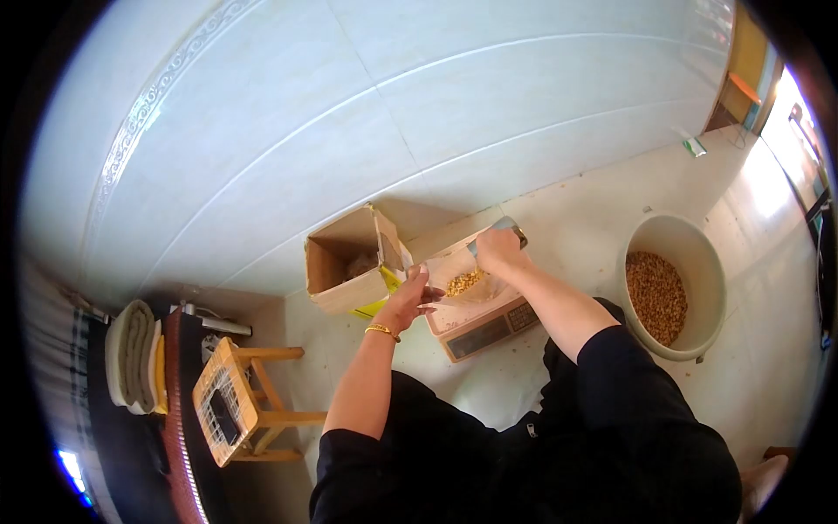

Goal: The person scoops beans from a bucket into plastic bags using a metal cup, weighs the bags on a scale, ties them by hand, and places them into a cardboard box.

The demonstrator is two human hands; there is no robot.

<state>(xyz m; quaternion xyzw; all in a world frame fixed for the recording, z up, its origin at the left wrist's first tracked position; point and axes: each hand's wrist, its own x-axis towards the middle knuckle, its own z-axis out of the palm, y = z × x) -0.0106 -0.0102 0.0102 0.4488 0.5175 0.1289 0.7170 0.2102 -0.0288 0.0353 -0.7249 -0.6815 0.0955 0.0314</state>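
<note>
My left hand (408, 302), with a gold bracelet at the wrist, pinches the edge of a clear plastic bag. Yellow kernels (464, 281) lie in the bag, over a low cardboard box (484, 330) on the floor. At the far side of that box my right hand (502, 253) is closed round a metal cup-like thing (521, 234), seen only in part. Its exact kind and contents are hidden by the hand. An open, taller cardboard box (342, 301) stands just left of my left hand.
On the right a pale bucket (711, 306) holds brown kernels or nuts (656, 299). A wooden stool (272, 417) with a dark phone-like object (224, 416) on it stands at left, beside folded cloth (133, 358). The tiled wall (349, 113) rises behind the boxes.
</note>
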